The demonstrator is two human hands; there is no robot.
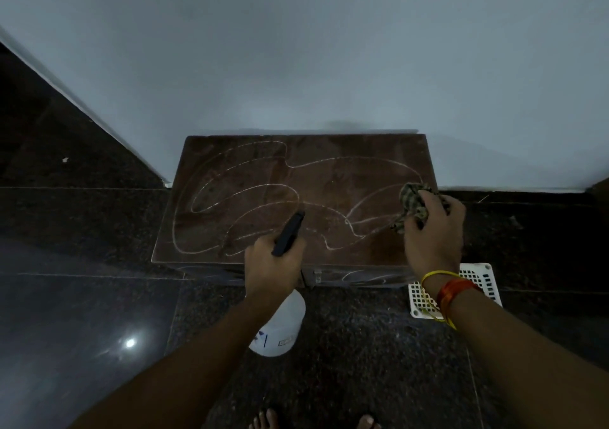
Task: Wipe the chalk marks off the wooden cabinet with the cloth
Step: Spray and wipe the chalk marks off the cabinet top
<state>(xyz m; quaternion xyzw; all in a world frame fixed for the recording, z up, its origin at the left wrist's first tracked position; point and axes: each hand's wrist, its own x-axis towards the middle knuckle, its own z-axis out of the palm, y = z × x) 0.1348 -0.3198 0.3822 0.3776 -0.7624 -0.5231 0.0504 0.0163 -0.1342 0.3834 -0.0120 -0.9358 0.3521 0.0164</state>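
Dark stone floor (362,346) and a pale wall (296,66) frame the wooden cabinet (329,181), whose top carries looping chalk marks (230,191). Our right hand (435,230) grips the bunched cloth (413,202) at the top's right edge. Our left hand (272,263) grips a spray bottle (283,323), its nozzle over the marks ahead of that grip.
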